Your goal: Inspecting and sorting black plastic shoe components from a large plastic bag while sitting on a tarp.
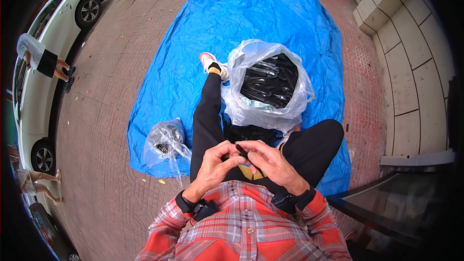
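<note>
My left hand (pixel 216 165) and my right hand (pixel 271 163) meet in front of my lap, fingers pinched around one slim black strip (pixel 242 152). What kind of part it is cannot be made out. Beyond them stands a large clear plastic bag (pixel 233 75), its mouth rolled wide, filled with slim black pieces (pixel 270 79) that look shiny in places. More black pieces (pixel 251 133) lie between my legs, just past my fingers. Below my hands a yellow patch (pixel 252 173) shows, partly hidden by them.
A blue tarp (pixel 208 24) covers the paved ground under me. To the left lies a smaller clear bag (pixel 166 137) with small dark and silvery bits. A white car (pixel 53 29) and two people are at far left; a tiled wall (pixel 411 67) and dark-framed case (pixel 386 205) are right.
</note>
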Motion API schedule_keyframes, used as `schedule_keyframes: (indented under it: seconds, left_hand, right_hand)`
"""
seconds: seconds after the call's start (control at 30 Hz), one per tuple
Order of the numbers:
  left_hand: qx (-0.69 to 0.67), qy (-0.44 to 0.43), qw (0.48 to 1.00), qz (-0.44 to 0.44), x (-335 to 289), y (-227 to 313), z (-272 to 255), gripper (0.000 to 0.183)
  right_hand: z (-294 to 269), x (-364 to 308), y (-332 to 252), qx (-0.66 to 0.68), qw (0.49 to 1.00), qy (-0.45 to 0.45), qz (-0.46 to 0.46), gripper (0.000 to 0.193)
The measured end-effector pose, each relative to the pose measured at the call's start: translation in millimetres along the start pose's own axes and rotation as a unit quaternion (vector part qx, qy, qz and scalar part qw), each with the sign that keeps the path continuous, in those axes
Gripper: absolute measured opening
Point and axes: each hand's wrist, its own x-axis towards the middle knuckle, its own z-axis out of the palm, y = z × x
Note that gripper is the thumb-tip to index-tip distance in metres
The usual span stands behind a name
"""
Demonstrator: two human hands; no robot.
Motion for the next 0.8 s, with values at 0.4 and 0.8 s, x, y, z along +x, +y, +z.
schedule_keyframes:
  seconds: [0.4, 0.8]
  left_hand:
    - [-0.069, 0.004, 0.994, -0.088, 3.9, 3.4, 15.4, 0.018]
    - [-0.073, -0.077, 0.994, -0.012, -6.3, 11.1, 7.3, 0.017]
  right_hand:
    - [-10.6, 8.6, 6.1, 0.244, 0.962, 0.093, 0.083, 0.014]
    - [-3.9, -14.8, -0.1, 0.036, 0.997, 0.028, 0.066, 0.026]
